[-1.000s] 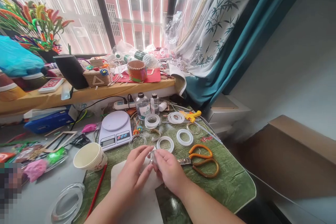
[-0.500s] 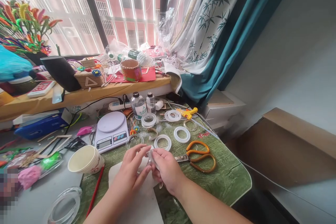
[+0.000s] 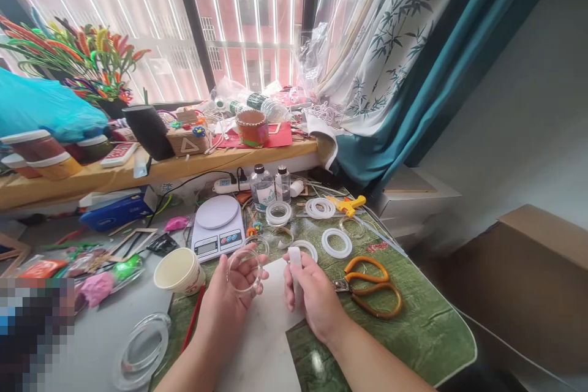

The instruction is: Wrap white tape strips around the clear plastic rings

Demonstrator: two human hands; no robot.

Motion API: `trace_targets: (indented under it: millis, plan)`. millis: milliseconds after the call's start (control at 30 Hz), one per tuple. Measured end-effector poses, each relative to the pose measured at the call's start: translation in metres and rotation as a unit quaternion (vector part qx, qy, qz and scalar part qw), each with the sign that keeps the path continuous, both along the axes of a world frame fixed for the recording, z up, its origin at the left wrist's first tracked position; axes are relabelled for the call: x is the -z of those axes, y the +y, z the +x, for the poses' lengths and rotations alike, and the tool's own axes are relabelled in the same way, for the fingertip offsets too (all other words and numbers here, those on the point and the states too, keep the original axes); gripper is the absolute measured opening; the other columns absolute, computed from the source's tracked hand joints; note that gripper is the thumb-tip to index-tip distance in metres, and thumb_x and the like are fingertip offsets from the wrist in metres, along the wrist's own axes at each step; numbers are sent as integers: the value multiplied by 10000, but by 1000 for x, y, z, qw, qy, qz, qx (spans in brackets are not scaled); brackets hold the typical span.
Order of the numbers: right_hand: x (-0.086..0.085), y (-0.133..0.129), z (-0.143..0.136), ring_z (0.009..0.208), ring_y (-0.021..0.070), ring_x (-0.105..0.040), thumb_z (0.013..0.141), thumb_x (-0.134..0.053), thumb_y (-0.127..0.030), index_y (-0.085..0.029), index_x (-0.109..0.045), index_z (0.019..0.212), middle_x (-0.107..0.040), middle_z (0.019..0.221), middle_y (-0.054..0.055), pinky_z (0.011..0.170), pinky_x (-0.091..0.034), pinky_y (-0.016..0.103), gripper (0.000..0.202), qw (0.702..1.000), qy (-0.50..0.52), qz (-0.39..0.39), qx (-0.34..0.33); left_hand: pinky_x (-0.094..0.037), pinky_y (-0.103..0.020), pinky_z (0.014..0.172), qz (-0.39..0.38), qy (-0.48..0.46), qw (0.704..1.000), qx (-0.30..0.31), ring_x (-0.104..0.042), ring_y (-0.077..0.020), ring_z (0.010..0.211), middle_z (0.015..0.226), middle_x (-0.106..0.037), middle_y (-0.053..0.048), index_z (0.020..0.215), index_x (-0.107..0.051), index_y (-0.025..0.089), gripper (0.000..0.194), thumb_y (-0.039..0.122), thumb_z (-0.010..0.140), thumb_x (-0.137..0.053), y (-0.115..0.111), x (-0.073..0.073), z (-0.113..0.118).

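Observation:
My left hand [image 3: 227, 312] holds a clear bangle [image 3: 243, 293] upright, with the thumb against its side and the fingers showing through the ring. In my right hand [image 3: 318, 300], the thumb and fingers pinch a narrow white strip [image 3: 294, 253]; its material cannot be made out. The hands are apart, above a white sheet [image 3: 261, 349] on the green tabletop. Just right of my right hand lie scissors with orange handles [image 3: 376, 288]. Beyond the hands are a white ring mold [image 3: 337, 243] and another, partly hidden white ring [image 3: 307, 247].
A kitchen scale [image 3: 218, 226], stacked paper cups [image 3: 179, 272] and a red stick [image 3: 193, 321] stand or lie to the left. Clear rings [image 3: 142, 349] rest at lower left. Farther back are two bottles [image 3: 263, 190], more white rings [image 3: 320, 208] and a yellow glue gun [image 3: 351, 204].
My hands, together before, have separated. The bangle now shows plainly in my left hand and the white strip in my right. The whole view has shifted, with the scene sitting farther right.

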State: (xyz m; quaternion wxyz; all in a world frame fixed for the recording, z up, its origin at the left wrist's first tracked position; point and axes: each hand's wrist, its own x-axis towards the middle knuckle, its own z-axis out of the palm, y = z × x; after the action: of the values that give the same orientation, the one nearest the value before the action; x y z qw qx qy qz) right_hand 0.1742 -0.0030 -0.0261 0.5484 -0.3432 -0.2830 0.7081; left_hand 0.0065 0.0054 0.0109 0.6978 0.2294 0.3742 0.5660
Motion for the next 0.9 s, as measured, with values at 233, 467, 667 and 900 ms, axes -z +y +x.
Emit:
trace_targets:
  millis: [233,467,667,900]
  plan:
    - [0,-3,-2,459,98,-497,861,-734,-543,-208,-643,1180,-595,718,-38,422,-419,228,472,1000,-5,2,7,-505,-252,496,-4,2,1000,1,-689,-214,690,972,-746,-130,1210,-643,176,448,539,966,-547,-1,-1,-1]
    - [8,-3,5,619,126,-438,988,-491,-638,-177,-705,1009,-493,727,-6,594,-375,264,508,995,-44,91,1,-431,-221,460,16,66,997,34,-657,-175,641,1008,-723,-89,1112,-698,179,486,607,944,-541,-4,-4,1]
    - [-5,-7,10,744,174,-493,1018,-531,-374,-210,-606,892,-524,810,8,690,-393,294,220,883,-370,286,51,-388,-236,459,12,129,983,127,-644,-196,663,1000,-712,-81,1164,-705,190,463,543,899,-566,-6,-2,-1]
    - [-4,-6,10,741,190,-578,930,-669,-289,-218,-634,891,-614,760,5,692,-441,293,88,827,-451,319,104,-388,-255,527,26,267,942,202,-583,-185,605,702,-656,-15,1269,-664,213,617,688,918,-487,-17,2,5]
